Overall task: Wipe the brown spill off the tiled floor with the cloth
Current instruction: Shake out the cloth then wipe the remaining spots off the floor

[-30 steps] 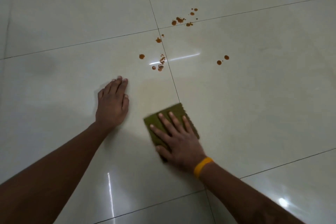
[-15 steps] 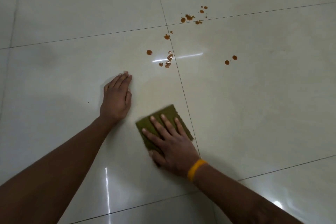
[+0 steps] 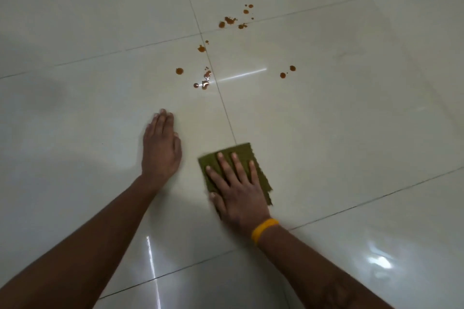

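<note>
The right hand [image 3: 237, 192] lies flat on top of a folded olive-green cloth [image 3: 238, 155]. Its fingers [image 3: 224, 162] are spread wide and point away from the person, and the palm pushes the cloth down on the floor. It is not pinching the cloth, just pressing on it. A yellow band [image 3: 264, 229] goes around the right wrist. The arm comes in from the bottom right.

The left hand [image 3: 160, 148] rests flat on the floor, just to the left of the cloth but not touching it. Its fingers are straight and close together, and it holds nothing. The left arm is long and straight and comes in from the bottom left corner.

The floor is made of big shiny cream tiles [image 3: 339, 120] with thin dark lines between them. Bright lights shine back off the tiles near the bottom.

The brown spill [image 3: 204, 80] is a lot of small drops, farther away than both hands. Some drops sit close to the line that runs up from the cloth. More drops [image 3: 229, 20] sit higher up near where tile lines cross. Two small drops [image 3: 287, 71] sit off to the right. The cloth is well apart from all of them.
</note>
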